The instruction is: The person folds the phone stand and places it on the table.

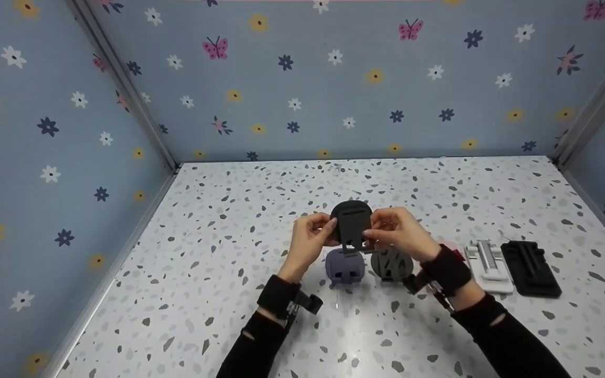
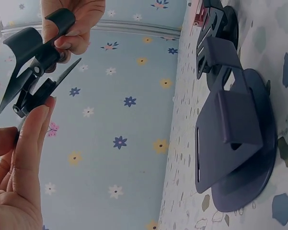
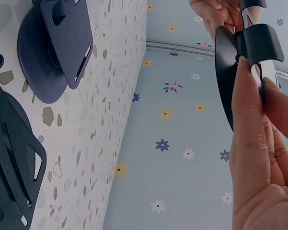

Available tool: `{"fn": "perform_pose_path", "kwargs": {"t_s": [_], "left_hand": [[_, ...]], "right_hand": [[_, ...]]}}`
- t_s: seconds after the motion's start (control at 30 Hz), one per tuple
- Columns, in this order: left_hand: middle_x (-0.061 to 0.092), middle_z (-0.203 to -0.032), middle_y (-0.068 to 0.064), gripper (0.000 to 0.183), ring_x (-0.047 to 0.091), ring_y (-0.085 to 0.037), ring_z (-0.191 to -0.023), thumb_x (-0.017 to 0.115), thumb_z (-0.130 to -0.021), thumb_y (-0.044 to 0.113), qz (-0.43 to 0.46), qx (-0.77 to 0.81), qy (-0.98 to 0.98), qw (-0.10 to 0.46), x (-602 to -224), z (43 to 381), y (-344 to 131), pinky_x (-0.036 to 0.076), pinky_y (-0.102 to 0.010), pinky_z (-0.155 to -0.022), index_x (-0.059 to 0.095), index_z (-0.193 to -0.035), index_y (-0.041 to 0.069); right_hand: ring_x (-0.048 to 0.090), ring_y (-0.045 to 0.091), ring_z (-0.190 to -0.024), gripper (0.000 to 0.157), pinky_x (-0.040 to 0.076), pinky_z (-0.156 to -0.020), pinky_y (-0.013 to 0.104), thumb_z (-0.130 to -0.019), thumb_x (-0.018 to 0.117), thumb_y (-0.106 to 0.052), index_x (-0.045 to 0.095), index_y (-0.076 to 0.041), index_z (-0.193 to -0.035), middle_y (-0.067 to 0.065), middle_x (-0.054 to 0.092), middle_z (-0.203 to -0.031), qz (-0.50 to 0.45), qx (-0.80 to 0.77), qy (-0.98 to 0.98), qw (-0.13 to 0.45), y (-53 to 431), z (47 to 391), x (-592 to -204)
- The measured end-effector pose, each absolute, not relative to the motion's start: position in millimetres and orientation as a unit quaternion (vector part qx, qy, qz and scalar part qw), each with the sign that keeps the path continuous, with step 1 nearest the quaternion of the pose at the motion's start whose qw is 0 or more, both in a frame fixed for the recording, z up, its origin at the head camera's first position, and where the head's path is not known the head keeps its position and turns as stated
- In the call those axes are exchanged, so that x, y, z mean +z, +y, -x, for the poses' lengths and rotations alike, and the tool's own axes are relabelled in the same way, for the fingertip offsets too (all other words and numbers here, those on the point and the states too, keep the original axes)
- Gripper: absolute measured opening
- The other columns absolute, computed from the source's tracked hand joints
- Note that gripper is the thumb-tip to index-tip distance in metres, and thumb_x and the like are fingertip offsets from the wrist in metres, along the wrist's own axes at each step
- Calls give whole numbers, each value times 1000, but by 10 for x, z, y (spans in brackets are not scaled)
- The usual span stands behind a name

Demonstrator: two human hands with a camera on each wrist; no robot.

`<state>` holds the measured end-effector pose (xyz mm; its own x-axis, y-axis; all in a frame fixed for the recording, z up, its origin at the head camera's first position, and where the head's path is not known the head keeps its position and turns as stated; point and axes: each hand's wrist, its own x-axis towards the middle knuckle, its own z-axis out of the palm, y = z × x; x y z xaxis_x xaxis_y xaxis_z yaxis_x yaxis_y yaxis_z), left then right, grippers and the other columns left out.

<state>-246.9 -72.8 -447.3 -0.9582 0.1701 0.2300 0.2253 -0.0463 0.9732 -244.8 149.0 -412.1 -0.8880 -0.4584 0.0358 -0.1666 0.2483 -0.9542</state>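
A black folding phone stand (image 1: 354, 223) with a rounded base is held up over the table between both hands. My left hand (image 1: 309, 239) pinches its left edge between thumb and fingers. On the opposite side, my right hand (image 1: 399, 231) pinches it near the lower edge. The left wrist view shows the stand's curved lip (image 2: 24, 43) and hinged arm side-on, with the plates spread apart. In the right wrist view, thumb and finger grip beside a lip (image 3: 263, 45), and the round base (image 3: 224, 67) faces the table side.
Just below the hands stand a purple phone stand (image 1: 344, 266) and a dark grey slotted one (image 1: 392, 264). Farther right lie a white folding stand (image 1: 489, 275) and a black one (image 1: 536, 273), with something pink (image 1: 450, 245) partly behind the right wrist. Patterned walls (image 1: 302, 94) enclose the speckled table (image 1: 218, 210).
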Motion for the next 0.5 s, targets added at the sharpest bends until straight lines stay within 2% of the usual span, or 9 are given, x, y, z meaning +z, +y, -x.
{"fn": "perform_pose_path", "kwargs": {"t_s": [0.17,0.4,0.5], "left_hand": [[70,-77,-5,20,69,-9,-63,59,-97,2,136,-724,-677,-7,-4471,2472,-714,63,-30,-63,61,-91,-17],[69,-76,-3,18,69,-10,-65,60,-96,3,127,-724,-678,-14,-4473,2480,-719,63,-29,-63,63,-91,-14],[69,-76,-2,19,68,-9,-64,61,-96,4,128,-718,-684,-6,-4456,2478,-728,62,-28,-62,63,-92,-15]], "right_hand": [[66,11,-65,18,61,-61,28,-89,70,-5,60,10,-90,13,69,-81,213,-565,790,104,1503,2459,-4145],[67,11,-67,17,62,-69,45,-88,71,-5,64,9,-95,11,70,-82,195,-565,796,97,1484,2427,-4137],[69,15,-67,18,63,-67,44,-89,72,-7,66,7,-97,14,72,-83,196,-547,811,66,1461,2383,-4136]]}}
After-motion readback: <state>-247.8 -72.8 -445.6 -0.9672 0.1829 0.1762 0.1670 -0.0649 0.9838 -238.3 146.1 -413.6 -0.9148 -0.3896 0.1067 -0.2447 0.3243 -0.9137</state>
